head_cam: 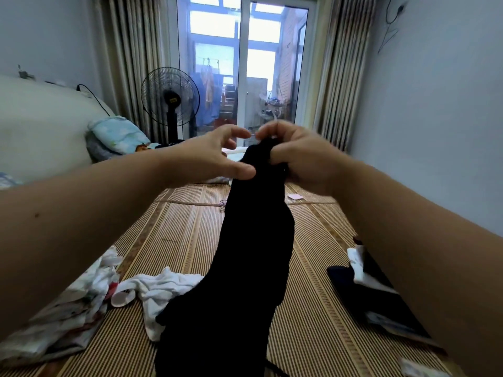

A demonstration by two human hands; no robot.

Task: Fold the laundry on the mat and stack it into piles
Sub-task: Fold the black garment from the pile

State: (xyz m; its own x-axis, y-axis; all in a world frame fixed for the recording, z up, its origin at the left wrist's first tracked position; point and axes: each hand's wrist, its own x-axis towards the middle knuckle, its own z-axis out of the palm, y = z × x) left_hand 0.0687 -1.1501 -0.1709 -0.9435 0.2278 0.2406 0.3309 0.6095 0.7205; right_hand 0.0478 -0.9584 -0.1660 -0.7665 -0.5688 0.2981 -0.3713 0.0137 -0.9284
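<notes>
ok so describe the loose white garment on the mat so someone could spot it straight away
Start at the striped woven mat in the foreground. Just left of the hanging black garment lies a crumpled white garment. Unlike the patterned heap further left, it is plain white.

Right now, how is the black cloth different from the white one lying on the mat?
The black cloth hangs lifted, pinched at its top by the right hand; the white cloth lies crumpled on the mat, untouched. The black cloth looks longer than the white cloth. Both are unfolded.
</notes>
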